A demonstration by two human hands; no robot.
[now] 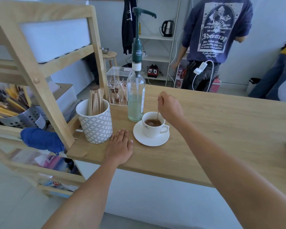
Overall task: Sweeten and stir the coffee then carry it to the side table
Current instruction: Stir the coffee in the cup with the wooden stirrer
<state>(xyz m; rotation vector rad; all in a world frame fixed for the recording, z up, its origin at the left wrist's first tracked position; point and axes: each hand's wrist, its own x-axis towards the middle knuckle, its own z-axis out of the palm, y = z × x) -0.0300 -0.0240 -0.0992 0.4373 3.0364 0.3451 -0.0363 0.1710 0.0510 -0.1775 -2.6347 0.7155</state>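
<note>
A white coffee cup [151, 130] with brown coffee stands on a white saucer [142, 140] on the wooden counter [221, 129]. My right hand [169, 106] hovers just above the cup, pinched on a thin wooden stirrer [158, 115] whose lower end dips into the coffee. My left hand [120, 147] lies flat on the counter, palm down, fingers together, left of the saucer and holding nothing. Right behind the cup stands a clear syrup bottle [135, 98] with a dark green pump.
A patterned white jar [95, 123] of wooden stirrers stands left of the cup. Behind it is a clear acrylic sachet box [116, 85]. A wooden shelf unit [31, 68] fills the left. Two people stand beyond the counter's far edge, one in a blue sweatshirt [216, 28].
</note>
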